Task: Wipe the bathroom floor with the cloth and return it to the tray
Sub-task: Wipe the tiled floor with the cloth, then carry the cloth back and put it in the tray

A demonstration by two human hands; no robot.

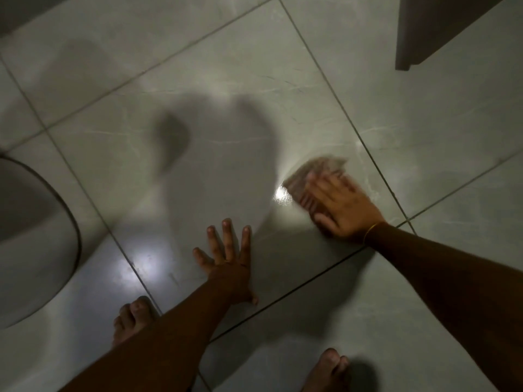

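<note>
A brownish striped cloth (304, 181) lies flat on the pale grey tiled floor (226, 80), blurred by motion. My right hand (343, 206) presses down on top of it, palm flat, fingers over the cloth. My left hand (226, 256) rests flat on the tile to the left, fingers spread, holding nothing. A thin yellow band circles my right wrist. No tray is in view.
A rounded white fixture (31, 236) bulges in at the left edge. A dark cabinet or door edge (430, 32) hangs at the top right. My bare feet (133, 318) (325, 372) stand at the bottom. Dark grout lines cross the floor diagonally.
</note>
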